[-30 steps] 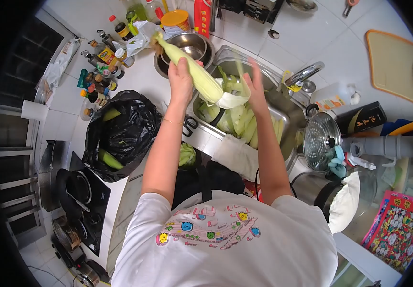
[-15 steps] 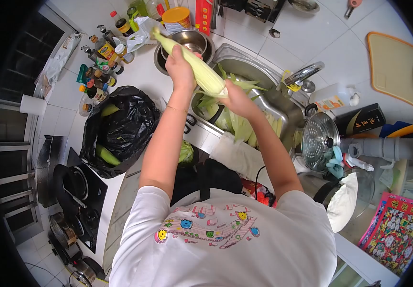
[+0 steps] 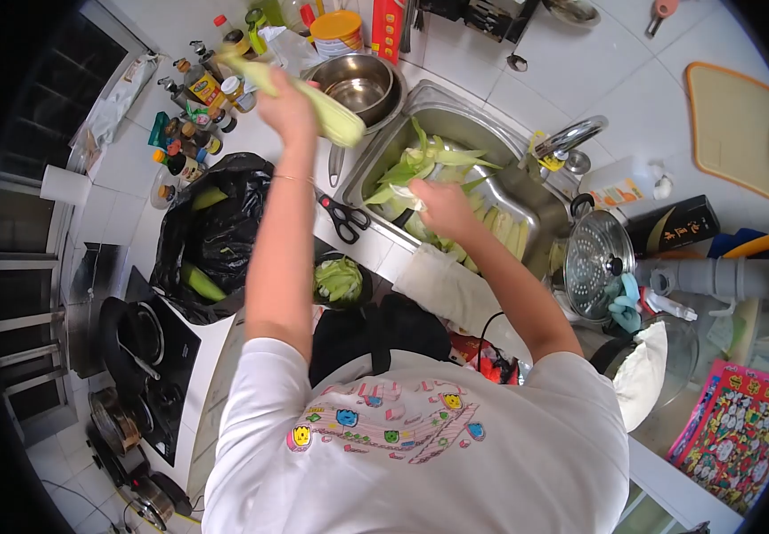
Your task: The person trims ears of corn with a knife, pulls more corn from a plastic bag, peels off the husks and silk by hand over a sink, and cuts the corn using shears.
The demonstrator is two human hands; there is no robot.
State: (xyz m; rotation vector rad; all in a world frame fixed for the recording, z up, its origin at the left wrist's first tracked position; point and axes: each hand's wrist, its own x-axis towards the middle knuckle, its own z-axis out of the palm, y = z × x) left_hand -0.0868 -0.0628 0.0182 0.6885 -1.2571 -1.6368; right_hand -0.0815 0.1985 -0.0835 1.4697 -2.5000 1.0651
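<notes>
In my left hand [image 3: 288, 111] is a pale, husked corn cob [image 3: 341, 125], held up and tilted, its thin end pointing to the upper left. It hangs over the counter beside the steel bowl [image 3: 359, 64]. My right hand [image 3: 449, 212] is closed over the metal sink [image 3: 496, 190], gripping the whitish end of some green corn husks [image 3: 415, 167]. Under and beside that hand, several pale cobs [image 3: 504, 231] lie in the sink among more leaves. My fingers partly hide where the husks are gripped.
Left of the sink lie black-handled scissors [image 3: 344, 219]. An open black bag [image 3: 224, 230] with green husks inside stands near the stove [image 3: 166, 365]. A bowl of green leaves [image 3: 340, 279] sits near my body. Bottles [image 3: 199, 86] line the wall; the faucet [image 3: 573, 133] overhangs the sink.
My left hand has moved left with the cob, which is now apart from my right hand. My right hand has dropped lower over the sink with husks in it.
</notes>
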